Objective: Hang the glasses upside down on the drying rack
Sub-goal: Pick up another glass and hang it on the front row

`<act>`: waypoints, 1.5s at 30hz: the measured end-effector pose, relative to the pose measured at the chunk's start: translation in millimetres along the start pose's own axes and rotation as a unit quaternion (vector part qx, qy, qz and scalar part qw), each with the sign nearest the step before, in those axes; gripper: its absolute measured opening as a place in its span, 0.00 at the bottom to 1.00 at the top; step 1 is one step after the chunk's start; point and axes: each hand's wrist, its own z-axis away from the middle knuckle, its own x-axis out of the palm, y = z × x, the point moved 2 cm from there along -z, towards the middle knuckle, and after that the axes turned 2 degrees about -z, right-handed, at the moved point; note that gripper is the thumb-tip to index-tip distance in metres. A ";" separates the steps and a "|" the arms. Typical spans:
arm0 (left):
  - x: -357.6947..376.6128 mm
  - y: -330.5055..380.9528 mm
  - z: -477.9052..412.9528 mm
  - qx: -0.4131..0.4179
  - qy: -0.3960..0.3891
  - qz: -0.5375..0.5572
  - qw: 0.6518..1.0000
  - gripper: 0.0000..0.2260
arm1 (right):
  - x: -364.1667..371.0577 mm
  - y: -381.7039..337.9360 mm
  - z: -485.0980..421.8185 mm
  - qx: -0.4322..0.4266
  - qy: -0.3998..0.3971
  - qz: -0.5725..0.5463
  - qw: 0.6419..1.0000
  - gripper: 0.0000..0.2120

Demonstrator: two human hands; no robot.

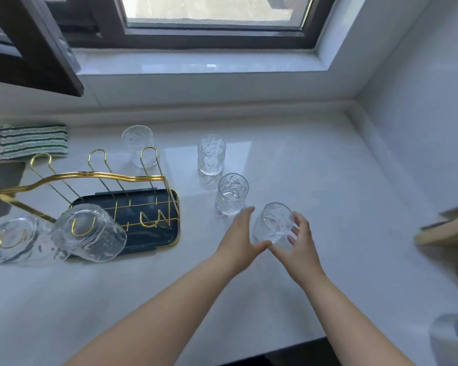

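Note:
A gold wire drying rack (95, 178) stands on a dark tray (154, 239) at the left of the white counter. Two textured glasses hang upside down on its near prongs, one (95, 241) beside the other (13, 241). Three back prongs are bare. Upright on the counter are one glass (138, 143) behind the rack and two more to its right, a far one (211, 157) and a nearer one (232, 195). A fourth glass (274, 224) sits between my hands. My left hand (238, 233) is spread beside it with the thumb near its base. My right hand (302, 236) curls around its right side, fingertips touching.
A striped cloth (32, 141) lies at the back left by the wall. A window sill (196, 64) runs along the back. A wooden board (444, 228) juts in at the right edge, and a white object (452, 339) sits at the lower right.

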 end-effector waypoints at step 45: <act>-175.2 -7.0 137.0 0.118 0.185 -0.073 0.973 0.41 | 135.8 -169.5 61.7 -0.190 -0.147 0.029 0.970 0.37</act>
